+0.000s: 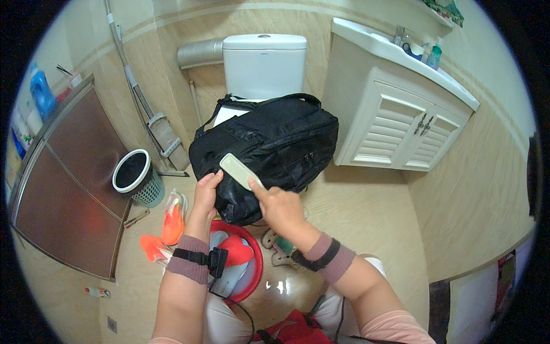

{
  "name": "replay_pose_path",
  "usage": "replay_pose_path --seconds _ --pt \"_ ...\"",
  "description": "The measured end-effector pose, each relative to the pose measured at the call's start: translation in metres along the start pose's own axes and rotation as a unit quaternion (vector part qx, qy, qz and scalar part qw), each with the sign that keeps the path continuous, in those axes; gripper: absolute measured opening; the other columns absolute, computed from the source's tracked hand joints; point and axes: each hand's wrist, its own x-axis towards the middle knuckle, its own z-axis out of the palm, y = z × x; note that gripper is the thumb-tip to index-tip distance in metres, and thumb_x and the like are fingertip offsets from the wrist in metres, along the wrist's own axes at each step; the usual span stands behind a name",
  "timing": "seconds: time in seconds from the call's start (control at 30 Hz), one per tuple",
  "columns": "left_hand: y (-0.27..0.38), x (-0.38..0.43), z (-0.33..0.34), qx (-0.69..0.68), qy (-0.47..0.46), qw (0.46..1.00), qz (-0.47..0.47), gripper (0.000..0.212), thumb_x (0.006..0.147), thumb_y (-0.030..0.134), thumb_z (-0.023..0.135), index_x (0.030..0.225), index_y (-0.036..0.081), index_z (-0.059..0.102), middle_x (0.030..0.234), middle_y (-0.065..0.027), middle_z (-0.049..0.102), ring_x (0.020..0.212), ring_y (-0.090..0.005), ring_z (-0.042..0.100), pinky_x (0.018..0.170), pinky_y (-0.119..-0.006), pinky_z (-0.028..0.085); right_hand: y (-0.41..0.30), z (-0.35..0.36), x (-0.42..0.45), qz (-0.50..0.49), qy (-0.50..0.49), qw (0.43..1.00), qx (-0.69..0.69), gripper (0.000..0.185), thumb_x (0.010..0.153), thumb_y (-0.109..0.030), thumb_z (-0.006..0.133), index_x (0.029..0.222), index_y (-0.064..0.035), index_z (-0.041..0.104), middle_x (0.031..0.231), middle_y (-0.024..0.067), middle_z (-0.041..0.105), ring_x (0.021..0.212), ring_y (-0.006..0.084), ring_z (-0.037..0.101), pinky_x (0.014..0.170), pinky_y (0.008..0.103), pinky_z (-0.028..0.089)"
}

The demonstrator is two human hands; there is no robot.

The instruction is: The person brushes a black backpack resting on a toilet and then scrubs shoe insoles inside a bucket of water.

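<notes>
A large black backpack lies across the toilet in front of me. With my right hand I grip a pale scrubbing brush, index finger laid along its back, against the bag's lower left part. My left hand holds the near left edge of the backpack, thumb on top. The brush's bristles are hidden beneath it. Below the bag, a red basin on the floor holds liquid, pale items and a red item.
The toilet tank rises behind the bag, with a white vanity cabinet at right. Left are a waste bin, a mop and orange shoes. Slippers lie beside the basin.
</notes>
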Motion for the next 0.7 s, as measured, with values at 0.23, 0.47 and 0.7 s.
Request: replay_pose_path --seconds 0.23,0.47,0.7 --pt "0.000 0.001 0.003 -0.009 0.004 1.000 -0.014 0.029 0.088 0.026 0.067 0.106 0.004 0.062 0.100 -0.0030 0.065 0.091 -0.0160 0.060 0.084 -0.030 0.045 0.062 -0.024 0.022 0.149 0.074 0.985 0.043 0.037 0.087 -0.019 0.058 0.124 -0.0230 0.061 0.071 0.0153 0.065 0.062 0.0344 0.064 0.056 0.0458 0.051" --pt "-0.005 0.014 -0.026 -0.007 0.051 0.998 -0.028 0.014 0.086 0.018 0.069 0.090 0.006 0.064 0.089 -0.0033 0.066 0.081 -0.0149 0.061 0.077 -0.029 0.048 -0.016 0.000 -0.023 -0.057 -0.028 0.994 0.085 0.051 0.080 -0.016 0.064 0.130 -0.0231 0.057 0.068 0.0134 0.061 0.058 0.0317 0.062 0.055 0.0447 0.050" --pt "-0.003 0.015 -0.005 -0.064 0.035 0.996 -0.055 0.015 0.084 0.018 0.072 0.087 0.006 0.063 0.088 -0.0046 0.066 0.082 -0.0166 0.062 0.077 -0.030 0.049 0.079 -0.007 -0.004 0.104 0.067 0.992 0.030 0.048 0.084 -0.015 0.062 0.131 -0.0231 0.056 0.075 0.0146 0.066 0.062 0.0331 0.063 0.058 0.0438 0.051"
